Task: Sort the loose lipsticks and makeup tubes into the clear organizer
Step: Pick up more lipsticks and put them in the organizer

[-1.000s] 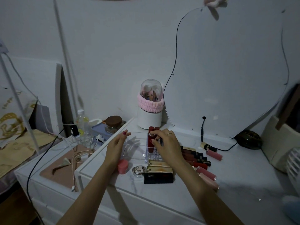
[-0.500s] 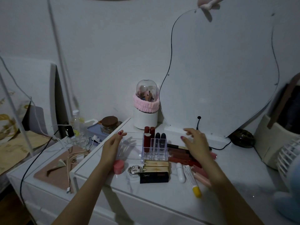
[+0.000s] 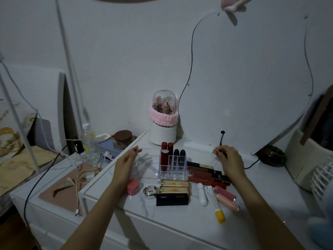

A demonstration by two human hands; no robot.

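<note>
Clear organizer sits mid-tabletop, toward the back edge. Four lipsticks stand upright in its slots: two red ones on the left, two dark ones right of them. Front slots look unfilled.

My left hand rests just left of the organizer on a clear tray, fingers loosely spread, gripping nothing; can't tell if it touches the organizer wall. My right hand hovers right of the organizer near the back edge, fingertips pinched on a small goldish item, too blurred to name.

Loose stuff: dark and brown-red tubes lie stacked in a row just right of the organizer, under my right wrist. Two gold cases lie touching its front, with a black box just in front of those. Right of the box: white stick, white tube with yellow cap, two pink glosses, all lying flat toward the front edge. Silver clip thing and pink pot are left of the box, near my left wrist.

White brush holder with clear dome and pink band stands at the back edge, beside a mirror leaning on the wall.
</note>
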